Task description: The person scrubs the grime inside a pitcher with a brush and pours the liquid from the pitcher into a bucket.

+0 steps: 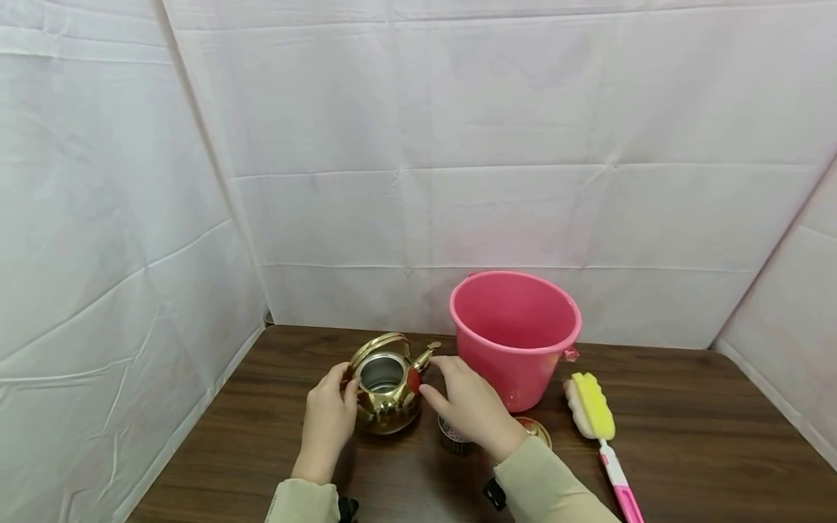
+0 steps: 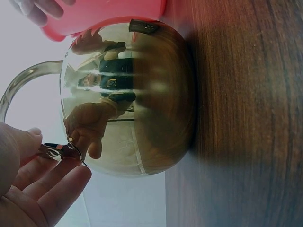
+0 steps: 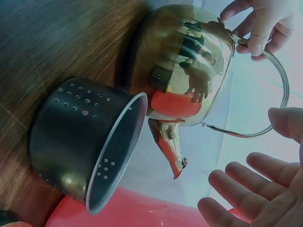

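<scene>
A shiny gold kettle [image 1: 386, 420] stands lidless on the table, its arched handle [image 3: 284, 85] raised and its spout [image 3: 165, 142] toward the right. My left hand [image 1: 327, 423] pinches the handle's lower end between thumb and fingers, as the left wrist view shows. My right hand [image 1: 472, 407] hovers beside the spout with fingers spread, apart from the kettle in the right wrist view. Below it sits a perforated metal strainer basket [image 3: 71, 137], open end up. Partly hidden behind my right wrist lies a round gold lid [image 1: 540, 434].
A pink bucket [image 1: 506, 374] stands behind my right hand, near the white cloth wall [image 1: 510, 145]. To its right lies a yellow and white sponge brush [image 1: 591, 407] with a pink handle. All rest on a dark wooden table [image 1: 713, 436].
</scene>
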The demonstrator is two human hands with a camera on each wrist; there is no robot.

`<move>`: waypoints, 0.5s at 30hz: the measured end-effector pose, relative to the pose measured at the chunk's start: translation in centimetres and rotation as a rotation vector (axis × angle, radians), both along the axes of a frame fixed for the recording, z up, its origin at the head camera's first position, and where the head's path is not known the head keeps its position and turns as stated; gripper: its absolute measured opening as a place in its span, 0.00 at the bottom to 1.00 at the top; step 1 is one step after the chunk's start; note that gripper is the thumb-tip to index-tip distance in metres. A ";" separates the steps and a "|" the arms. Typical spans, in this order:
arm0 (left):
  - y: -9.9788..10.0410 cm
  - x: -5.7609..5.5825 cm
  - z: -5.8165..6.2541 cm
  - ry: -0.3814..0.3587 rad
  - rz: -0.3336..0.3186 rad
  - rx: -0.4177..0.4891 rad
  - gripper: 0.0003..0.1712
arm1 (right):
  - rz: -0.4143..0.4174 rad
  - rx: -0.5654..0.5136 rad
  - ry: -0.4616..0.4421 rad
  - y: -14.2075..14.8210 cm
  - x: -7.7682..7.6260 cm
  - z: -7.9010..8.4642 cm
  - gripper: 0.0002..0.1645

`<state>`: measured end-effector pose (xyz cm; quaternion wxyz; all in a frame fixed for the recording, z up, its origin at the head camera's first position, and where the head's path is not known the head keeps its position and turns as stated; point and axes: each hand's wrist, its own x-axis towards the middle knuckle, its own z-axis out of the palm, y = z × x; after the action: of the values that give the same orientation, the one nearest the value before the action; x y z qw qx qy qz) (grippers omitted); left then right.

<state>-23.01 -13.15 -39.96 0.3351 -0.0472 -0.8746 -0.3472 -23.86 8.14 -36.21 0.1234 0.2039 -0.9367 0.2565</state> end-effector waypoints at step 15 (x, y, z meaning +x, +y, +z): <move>0.0 0.2 0.1 -0.008 -0.005 0.005 0.11 | -0.007 0.003 -0.033 -0.7 -1.1 0.1 0.31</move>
<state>-22.86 -13.13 -39.85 0.3307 -0.0469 -0.8750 -0.3505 -24.95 7.48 -36.14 0.1084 0.1964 -0.9397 0.2581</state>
